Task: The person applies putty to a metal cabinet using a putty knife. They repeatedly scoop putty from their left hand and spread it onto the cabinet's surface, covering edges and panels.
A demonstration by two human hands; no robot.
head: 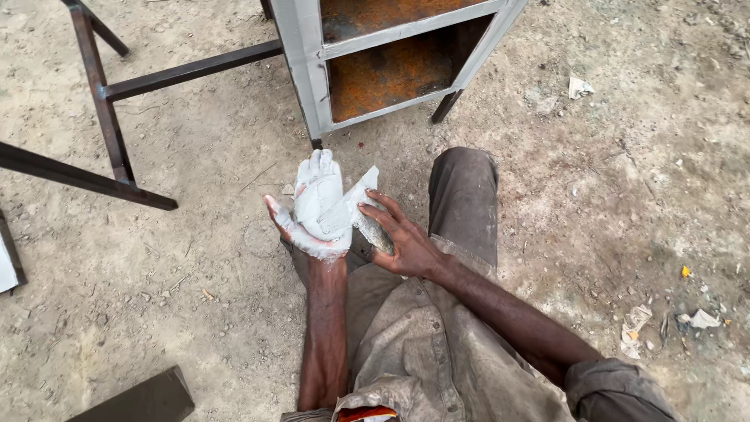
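My left hand (312,207) is held palm up in front of me, fingers spread, thickly coated with pale grey paste. My right hand (402,238) grips a flat putty scraper (361,209) smeared with the same paste, its blade resting against the left palm. Just beyond the hands stands a grey-coated metal cabinet frame (306,70) with rusty orange inner panels, raised on short dark legs. My bent knee in dusty trousers lies under the right hand.
A dark steel frame of bars (109,133) stands on the sandy ground at the left. A dark metal piece (141,400) lies at the bottom left. Scraps of paper (637,324) and small litter are scattered on the dirt at the right.
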